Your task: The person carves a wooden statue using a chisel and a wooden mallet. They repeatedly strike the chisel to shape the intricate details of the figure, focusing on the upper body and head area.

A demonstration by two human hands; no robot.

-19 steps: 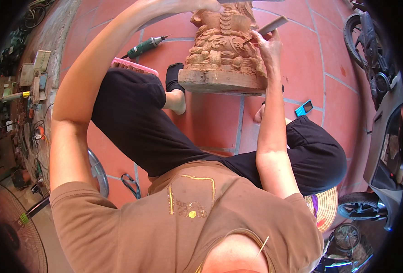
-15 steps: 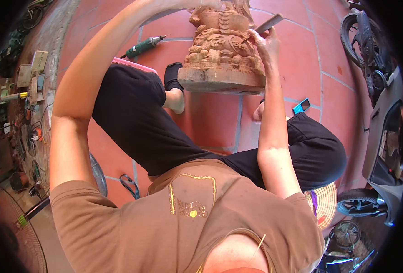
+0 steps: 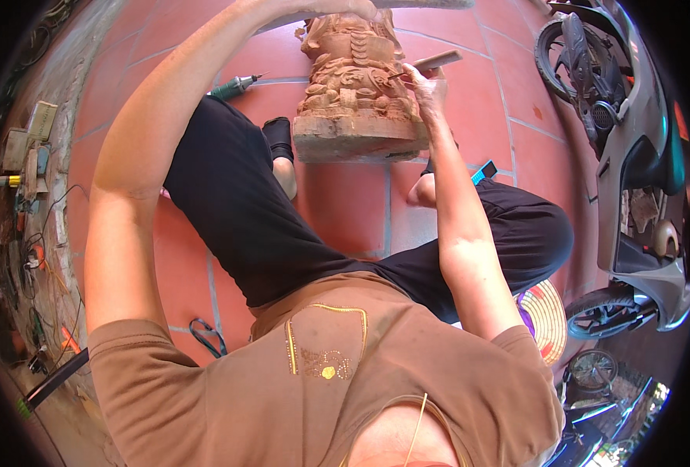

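Observation:
A reddish-brown wood carving (image 3: 353,86) with layered relief stands on the tiles between my feet, its plain base (image 3: 360,138) towards me. My right hand (image 3: 429,87) is closed round a chisel (image 3: 441,59) at the carving's right side. The chisel lies slanted, its thin tip against the relief and its handle pointing right. My left hand (image 3: 353,8) is at the top edge, beyond the carving's upper part, partly cut off. Its fingers appear wrapped over a long grey-brown bar (image 3: 427,4), which stretches out to both sides of it.
A green rotary power tool (image 3: 234,87) lies left of the carving. By my right knee is a blue phone (image 3: 483,172); a straw hat (image 3: 546,321) lies behind that knee. A motorbike (image 3: 641,194) stands at the right. Cables and boxes (image 3: 41,121) line the left wall.
The whole view has shifted, so the carving sits further left. The chisel's handle has tipped lower, closer to level. More of the grey-brown bar shows to the right of my left hand.

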